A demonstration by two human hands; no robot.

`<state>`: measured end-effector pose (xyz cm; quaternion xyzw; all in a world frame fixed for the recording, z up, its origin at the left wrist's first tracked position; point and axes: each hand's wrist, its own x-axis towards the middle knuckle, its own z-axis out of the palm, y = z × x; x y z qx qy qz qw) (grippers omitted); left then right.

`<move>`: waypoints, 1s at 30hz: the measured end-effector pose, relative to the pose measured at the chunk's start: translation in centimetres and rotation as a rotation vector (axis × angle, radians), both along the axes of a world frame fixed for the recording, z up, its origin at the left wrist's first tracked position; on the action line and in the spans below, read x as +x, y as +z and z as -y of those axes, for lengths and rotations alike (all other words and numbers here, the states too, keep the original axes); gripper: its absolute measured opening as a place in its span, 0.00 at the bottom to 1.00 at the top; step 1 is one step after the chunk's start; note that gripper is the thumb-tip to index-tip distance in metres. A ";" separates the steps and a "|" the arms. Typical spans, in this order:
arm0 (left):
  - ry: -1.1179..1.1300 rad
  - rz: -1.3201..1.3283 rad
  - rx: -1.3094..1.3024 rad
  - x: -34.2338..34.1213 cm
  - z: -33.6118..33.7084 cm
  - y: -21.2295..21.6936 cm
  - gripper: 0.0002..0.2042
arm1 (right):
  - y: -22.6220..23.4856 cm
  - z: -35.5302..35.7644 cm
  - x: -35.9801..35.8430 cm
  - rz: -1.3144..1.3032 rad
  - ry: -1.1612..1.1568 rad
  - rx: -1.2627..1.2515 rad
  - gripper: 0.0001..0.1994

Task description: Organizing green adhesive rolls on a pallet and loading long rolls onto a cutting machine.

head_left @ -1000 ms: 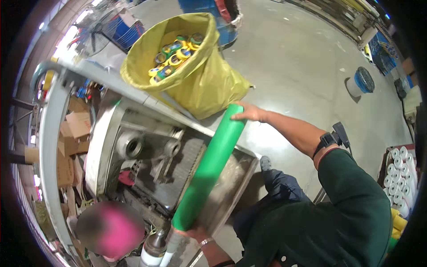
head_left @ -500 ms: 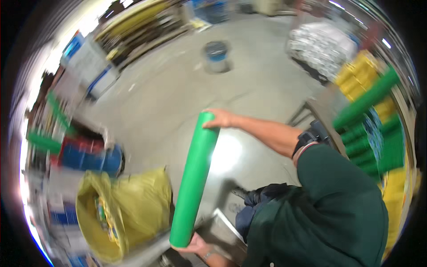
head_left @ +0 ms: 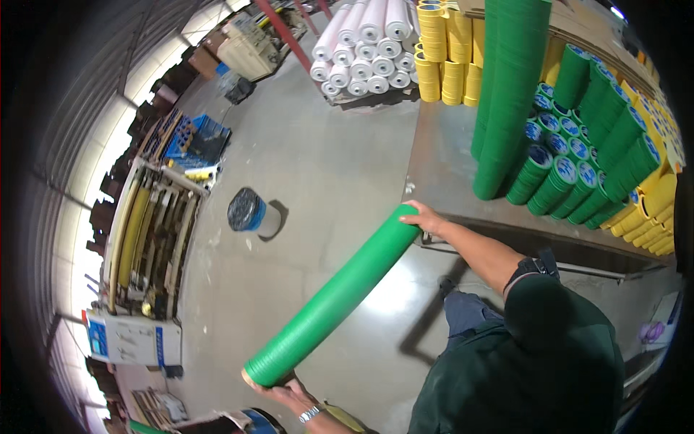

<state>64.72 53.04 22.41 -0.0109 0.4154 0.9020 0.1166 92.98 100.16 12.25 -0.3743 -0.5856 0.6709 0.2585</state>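
A long green roll (head_left: 332, 300), like an uncut log of tape, slants across the middle between my two hands. My right hand (head_left: 425, 218) grips its upper far end, close to the table corner. At the lower near end my left hand (head_left: 289, 394), with a metal watch at the wrist, supports the roll from beneath, its fingers partly hidden. Two more long green rolls (head_left: 510, 101) stand upright on the table (head_left: 444, 155). Beside them are many stacked green tape rolls (head_left: 564, 177).
Yellow tape rolls (head_left: 455, 50) stand at the table's back, with more at its right. White rolls (head_left: 369, 50) lie piled beyond. A lidded bin (head_left: 254, 215) stands on the floor. To the left are a rack of long bars (head_left: 155, 239) and a white cabinet (head_left: 144, 341).
My view has swung right, bringing the table nearer the front. The roll, still in both hands, has gone from steep to a lower diagonal. The yellow bag has mostly left view.
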 end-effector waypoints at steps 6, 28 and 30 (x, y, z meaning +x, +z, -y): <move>-0.372 -0.281 -0.142 -5.8 -26.6 8.2 0.32 | -8.5 -12.0 3.5 -0.081 -0.356 -0.329 0.21; -1.410 -1.412 0.170 21.7 -64.4 27.1 0.35 | -14.9 6.1 5.6 0.656 -0.907 -0.116 0.26; -1.488 -1.346 0.225 22.5 -64.9 26.6 0.35 | -15.7 9.1 5.9 0.618 -0.847 -0.114 0.25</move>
